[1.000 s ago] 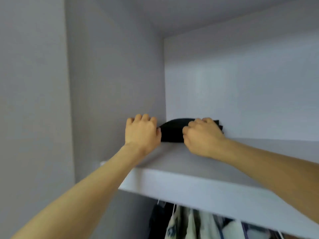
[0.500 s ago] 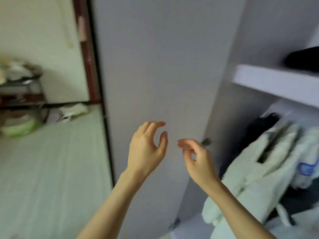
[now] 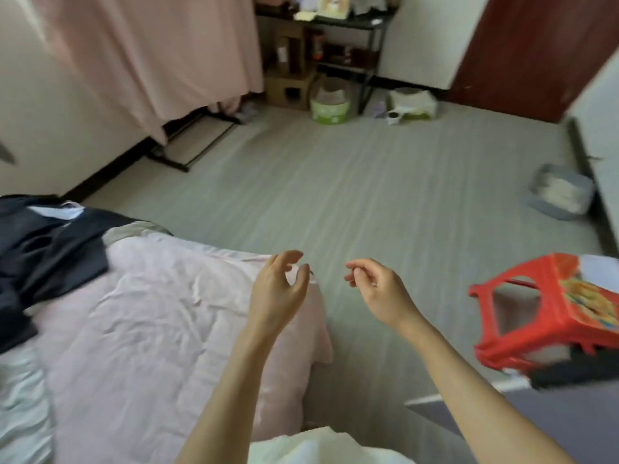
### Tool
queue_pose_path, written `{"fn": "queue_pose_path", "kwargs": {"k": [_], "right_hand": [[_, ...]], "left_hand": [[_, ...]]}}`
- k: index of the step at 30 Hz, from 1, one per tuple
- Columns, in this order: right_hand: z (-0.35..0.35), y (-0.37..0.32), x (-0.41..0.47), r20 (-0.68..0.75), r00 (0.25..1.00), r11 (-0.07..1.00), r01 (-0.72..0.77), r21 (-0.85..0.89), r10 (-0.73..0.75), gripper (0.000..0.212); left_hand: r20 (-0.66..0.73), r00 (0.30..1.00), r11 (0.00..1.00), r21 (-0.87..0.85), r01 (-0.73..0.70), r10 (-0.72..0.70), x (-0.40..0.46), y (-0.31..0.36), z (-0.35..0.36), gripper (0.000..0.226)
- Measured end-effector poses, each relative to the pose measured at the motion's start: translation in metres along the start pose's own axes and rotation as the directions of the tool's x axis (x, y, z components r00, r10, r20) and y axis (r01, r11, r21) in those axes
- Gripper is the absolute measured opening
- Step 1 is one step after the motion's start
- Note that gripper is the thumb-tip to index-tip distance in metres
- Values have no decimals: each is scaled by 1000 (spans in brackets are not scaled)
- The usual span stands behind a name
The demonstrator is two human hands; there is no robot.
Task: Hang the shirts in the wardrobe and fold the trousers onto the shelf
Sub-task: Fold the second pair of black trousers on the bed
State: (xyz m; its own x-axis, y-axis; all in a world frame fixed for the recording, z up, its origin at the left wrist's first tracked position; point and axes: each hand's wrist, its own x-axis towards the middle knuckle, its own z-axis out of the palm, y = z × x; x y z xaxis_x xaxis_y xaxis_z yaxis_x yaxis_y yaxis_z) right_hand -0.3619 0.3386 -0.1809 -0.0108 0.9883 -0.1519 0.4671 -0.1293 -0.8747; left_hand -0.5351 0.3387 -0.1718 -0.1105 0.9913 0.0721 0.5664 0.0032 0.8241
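Dark navy clothes [image 3: 47, 249] with a white collar showing lie in a heap at the far left of a bed covered in pink bedding [image 3: 160, 316]. My left hand [image 3: 278, 289] hovers over the bed's right corner, fingers loosely curled and holding nothing. My right hand [image 3: 378, 289] hangs beside it over the floor, also loosely curled and empty. The wardrobe and its shelf are out of view.
A red plastic stool [image 3: 549, 313] stands at the right. A grey litter tray [image 3: 559, 192] sits by the right wall. At the back are a pink curtain [image 3: 150, 55], a black rack [image 3: 321, 35], a green tub [image 3: 330, 102] and a brown door [image 3: 536, 51]. Grey floor [image 3: 368, 182] spreads between.
I have turned away from the wardrobe to face the bed and room. Both hands let go of the folded black garment on the shelf and now hang empty.
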Motion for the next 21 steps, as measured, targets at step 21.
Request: {"fn": "queue_pose_path", "kwargs": {"k": [21], "right_hand": [[33, -3, 484, 528, 849, 980, 91, -178, 17, 21]], "left_hand": [[-262, 863, 864, 154, 478, -431, 380, -92, 73, 31]]}}
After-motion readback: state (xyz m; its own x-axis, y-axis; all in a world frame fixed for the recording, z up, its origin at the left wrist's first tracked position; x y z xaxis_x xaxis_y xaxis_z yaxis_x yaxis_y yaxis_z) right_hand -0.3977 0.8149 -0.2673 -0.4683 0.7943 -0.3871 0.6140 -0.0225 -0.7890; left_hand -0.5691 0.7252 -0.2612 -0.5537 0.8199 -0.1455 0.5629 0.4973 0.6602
